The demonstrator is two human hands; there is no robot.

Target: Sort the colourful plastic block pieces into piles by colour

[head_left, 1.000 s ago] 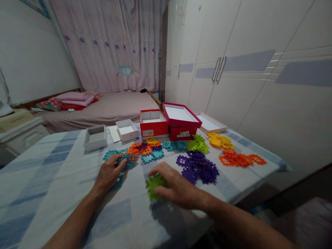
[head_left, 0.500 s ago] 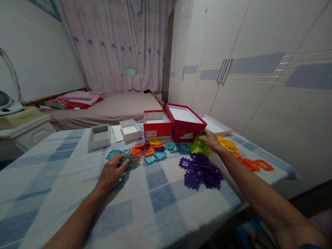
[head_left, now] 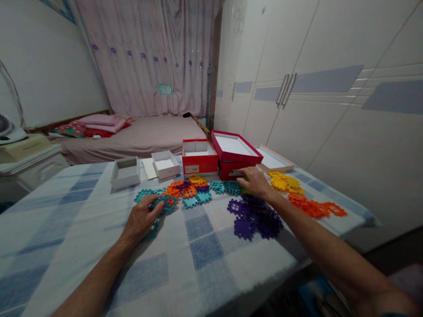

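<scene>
On the left of the table, my left hand (head_left: pixel 140 216) is closed around the edge of a teal toothed plastic piece (head_left: pixel 169 204), thumb and fingers curled, with more teal pieces under and around it. My right hand (head_left: pixel 256 181) reaches over a pile of lime green pieces, nearly all hidden beneath it. Its fingers stretch apart toward two teal pieces (head_left: pixel 232 188), and I see nothing held in them. Nearer to me lies a heap of purple toothed pieces (head_left: pixel 244 228). Between my hands sit mixed orange pieces (head_left: pixel 189 191) with purple, yellow and teal ones.
Yellow pieces (head_left: pixel 284 182) and orange pieces (head_left: pixel 313 208) lie right of my forearm. Behind stand a grey-white box (head_left: pixel 124 178), a small white box (head_left: pixel 170 171), a red box (head_left: pixel 200 165), a crimson box (head_left: pixel 236 155) and a pale lid (head_left: pixel 277 165). A checked cloth (head_left: pixel 205 251) covers the table.
My right hand has moved left across the green pieces, its fingers now nearer the teal ones and more of the yellow pile showing. My left hand has stayed in place.
</scene>
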